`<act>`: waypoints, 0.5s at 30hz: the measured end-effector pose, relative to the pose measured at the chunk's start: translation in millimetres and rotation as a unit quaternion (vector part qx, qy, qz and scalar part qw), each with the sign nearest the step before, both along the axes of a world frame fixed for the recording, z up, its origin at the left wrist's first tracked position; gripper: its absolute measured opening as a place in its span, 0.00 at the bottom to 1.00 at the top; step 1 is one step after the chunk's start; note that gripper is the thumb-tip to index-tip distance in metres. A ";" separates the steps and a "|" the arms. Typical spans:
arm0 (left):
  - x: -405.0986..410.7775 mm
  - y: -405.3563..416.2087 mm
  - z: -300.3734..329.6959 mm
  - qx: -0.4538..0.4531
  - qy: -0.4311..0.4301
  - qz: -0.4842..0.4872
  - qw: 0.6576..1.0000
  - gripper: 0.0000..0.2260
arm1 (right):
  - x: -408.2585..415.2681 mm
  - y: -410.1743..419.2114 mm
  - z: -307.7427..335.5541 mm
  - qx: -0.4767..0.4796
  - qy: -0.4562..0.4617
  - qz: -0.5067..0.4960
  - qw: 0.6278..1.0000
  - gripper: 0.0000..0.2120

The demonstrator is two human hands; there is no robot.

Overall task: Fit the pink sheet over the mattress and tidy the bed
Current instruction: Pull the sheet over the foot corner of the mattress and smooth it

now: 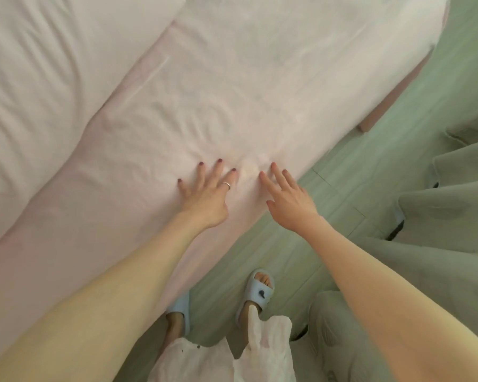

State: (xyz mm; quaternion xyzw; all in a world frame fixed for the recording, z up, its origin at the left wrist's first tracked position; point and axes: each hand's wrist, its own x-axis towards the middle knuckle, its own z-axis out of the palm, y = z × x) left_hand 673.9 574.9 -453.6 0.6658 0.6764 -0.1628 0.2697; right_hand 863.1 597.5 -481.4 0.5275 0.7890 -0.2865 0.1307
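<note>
The pink sheet lies spread over the mattress, with light wrinkles near the bed's near edge. My left hand rests flat on the sheet with fingers spread, a ring on one finger. My right hand is beside it at the mattress edge, fingers straight and pressing the sheet's rim. A thick white duvet is bunched along the left side of the bed.
A pale green wooden floor runs along the bed's right side. Grey-green curtains hang in folds at the right. My feet in light blue slippers stand close to the bed edge.
</note>
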 end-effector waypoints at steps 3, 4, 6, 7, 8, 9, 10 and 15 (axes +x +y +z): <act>14.6 -3.1 3.4 -0.002 -0.082 -0.094 0.992 0.26 | 24.9 -3.4 -3.1 -0.156 -0.042 -0.041 0.986 0.26; 17.1 -3.4 5.3 0.009 -0.120 -0.093 0.988 0.24 | 33.1 -2.7 -1.1 -0.171 -0.048 -0.058 0.982 0.25; 19.3 0.7 9.7 0.052 -0.197 -0.035 0.978 0.22 | 46.6 4.1 5.2 -0.157 -0.050 -0.093 0.982 0.22; 18.8 5.7 13.5 0.084 -0.217 -0.005 0.972 0.21 | 51.5 10.8 10.6 -0.139 -0.047 -0.110 0.983 0.21; 16.1 12.1 17.4 0.116 -0.218 0.018 0.969 0.20 | 54.4 19.2 17.1 -0.119 -0.042 -0.124 0.984 0.20; 11.8 20.7 22.5 0.142 -0.207 0.036 0.967 0.20 | 54.8 29.6 23.9 -0.096 -0.031 -0.133 0.986 0.19; 6.8 26.8 26.0 0.152 -0.191 0.049 0.969 0.20 | 53.6 37.1 30.2 -0.073 -0.019 -0.137 0.988 0.19; -38.6 67.0 44.4 0.146 -0.127 0.139 0.971 0.21 | 21.7 87.7 63.8 0.038 0.019 -0.085 0.995 0.19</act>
